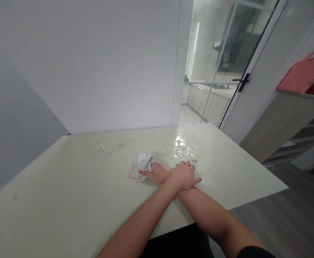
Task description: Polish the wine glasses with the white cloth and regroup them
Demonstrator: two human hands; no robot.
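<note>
My forearms cross over the pale tabletop [73, 200], the left one lying over the right. My right hand [158, 173] is closed on a crumpled white cloth [145, 164], pressed against the table left of the crossing. Right of it, my left hand [183, 175] is palm down with its thumb stretched out and its fingers apart, bent slightly forward. Just beyond those fingertips stands a group of clear stemmed glasses [182, 145]; whether the fingers touch the nearest one I cannot tell. At the table's far left lies another clear glass piece [100, 147], faint against the surface.
A white wall [105, 64] borders the table's far edge. To the right are a glass-paned door with a black handle [243, 82] and a wooden shelf unit [275, 118] with a pink bag [299, 77] on top. Grey floor [270, 218] lies beyond the table's right edge.
</note>
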